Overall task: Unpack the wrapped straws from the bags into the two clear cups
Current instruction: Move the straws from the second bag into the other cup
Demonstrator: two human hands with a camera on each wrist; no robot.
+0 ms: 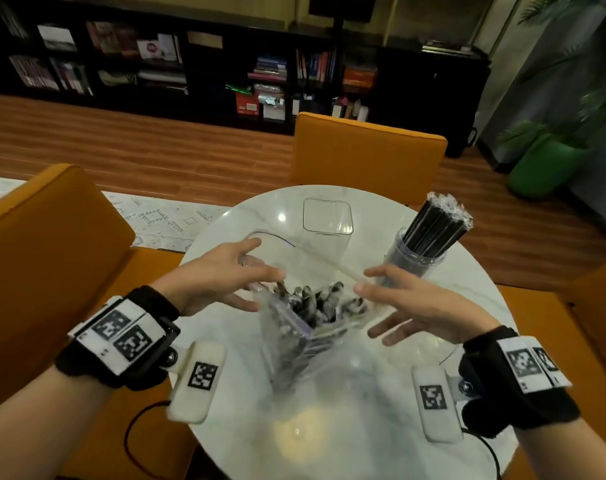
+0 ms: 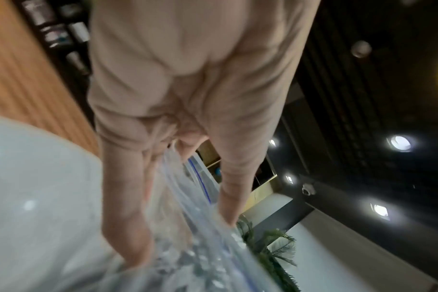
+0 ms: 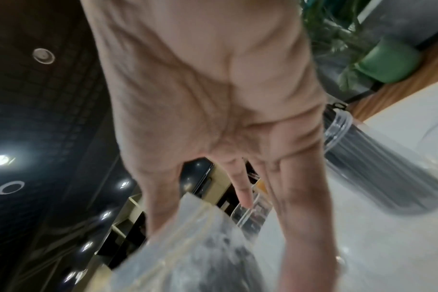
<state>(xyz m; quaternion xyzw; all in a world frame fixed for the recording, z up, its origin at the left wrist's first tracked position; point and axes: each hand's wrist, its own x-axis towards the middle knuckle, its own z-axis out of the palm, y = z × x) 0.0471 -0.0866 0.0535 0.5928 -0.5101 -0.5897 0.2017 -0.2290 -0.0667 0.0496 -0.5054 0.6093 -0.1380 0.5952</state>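
One round cup (image 1: 420,251) is full of straws, the square cup (image 1: 327,220) empty, while the left hand (image 1: 222,271) and right hand (image 1: 409,303) pinch open the bag (image 1: 312,327).

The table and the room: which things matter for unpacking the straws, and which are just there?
Part of the job:
- zip bag of wrapped straws, mouth held by left hand and right hand
- empty square clear cup
- round clear cup of black straws

Just there:
- orange chairs
- bookshelf
- green plant pot
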